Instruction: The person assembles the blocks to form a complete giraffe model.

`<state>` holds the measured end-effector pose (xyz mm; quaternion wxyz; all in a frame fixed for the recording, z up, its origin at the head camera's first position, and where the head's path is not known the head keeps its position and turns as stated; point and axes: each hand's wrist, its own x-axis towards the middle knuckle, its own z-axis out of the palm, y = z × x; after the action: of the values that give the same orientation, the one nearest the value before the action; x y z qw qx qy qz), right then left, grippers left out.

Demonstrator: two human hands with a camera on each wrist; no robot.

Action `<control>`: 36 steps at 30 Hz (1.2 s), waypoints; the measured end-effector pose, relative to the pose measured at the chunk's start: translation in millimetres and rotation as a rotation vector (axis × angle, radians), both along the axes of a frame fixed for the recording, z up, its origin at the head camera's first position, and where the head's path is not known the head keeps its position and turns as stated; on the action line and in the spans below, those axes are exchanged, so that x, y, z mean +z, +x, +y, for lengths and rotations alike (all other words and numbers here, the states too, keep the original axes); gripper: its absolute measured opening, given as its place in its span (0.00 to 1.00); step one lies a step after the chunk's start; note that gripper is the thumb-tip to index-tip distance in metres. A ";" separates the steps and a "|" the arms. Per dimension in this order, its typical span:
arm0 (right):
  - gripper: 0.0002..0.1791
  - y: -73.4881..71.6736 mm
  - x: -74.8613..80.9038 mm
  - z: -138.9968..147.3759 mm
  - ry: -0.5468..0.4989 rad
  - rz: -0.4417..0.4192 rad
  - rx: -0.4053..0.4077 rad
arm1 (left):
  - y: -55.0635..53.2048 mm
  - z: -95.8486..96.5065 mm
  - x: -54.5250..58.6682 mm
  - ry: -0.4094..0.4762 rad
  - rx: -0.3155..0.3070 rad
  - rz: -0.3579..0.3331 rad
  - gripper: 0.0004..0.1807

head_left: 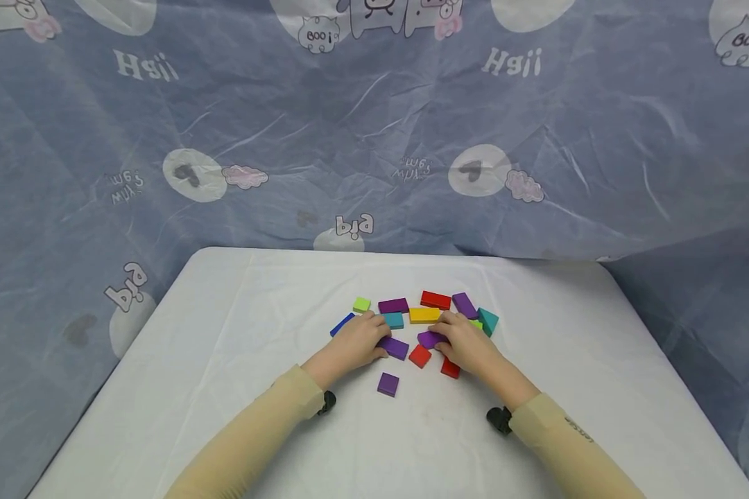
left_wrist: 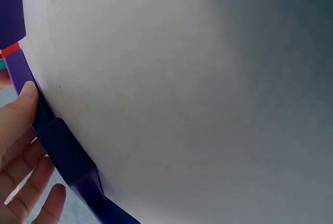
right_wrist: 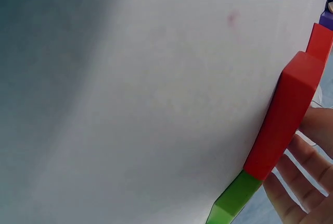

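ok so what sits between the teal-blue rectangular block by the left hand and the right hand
A yellow rectangular block lies between the teal-blue rectangular block and the right hand; the head view shows it.

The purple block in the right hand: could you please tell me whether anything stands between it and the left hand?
Yes: in the head view, a second purple block, pinched by the left hand, juts toward the purple block in the right hand.

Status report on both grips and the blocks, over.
Left grip holding left purple block. Right grip holding right purple block. Red square block between grips, possibly in the way.
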<state>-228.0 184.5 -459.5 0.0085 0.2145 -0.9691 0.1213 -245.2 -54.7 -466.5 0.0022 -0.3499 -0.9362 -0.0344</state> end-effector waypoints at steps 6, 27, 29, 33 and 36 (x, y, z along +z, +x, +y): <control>0.22 3.2 2.4 -2.5 -0.015 -0.080 -0.026 | 2.0 4.3 0.1 -0.004 0.032 -0.015 0.21; 0.20 14.3 0.4 -4.7 -0.060 -0.116 0.025 | 7.0 6.3 -3.2 0.034 0.003 -0.027 0.21; 0.20 13.0 -0.4 -4.5 -0.067 -0.131 0.020 | 7.7 6.0 -3.2 0.037 0.002 -0.033 0.21; 0.20 11.0 0.2 -4.5 -0.078 -0.163 0.005 | 7.3 5.8 -3.8 0.043 0.002 -0.040 0.21; 0.20 10.7 1.3 -4.8 -0.086 -0.187 -0.015 | 6.9 6.0 -4.0 0.048 0.001 -0.040 0.21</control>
<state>-217.2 179.8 -458.2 -0.0717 0.1942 -0.9612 0.1820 -238.3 -48.7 -470.5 -0.0083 -0.3486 -0.9351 -0.0637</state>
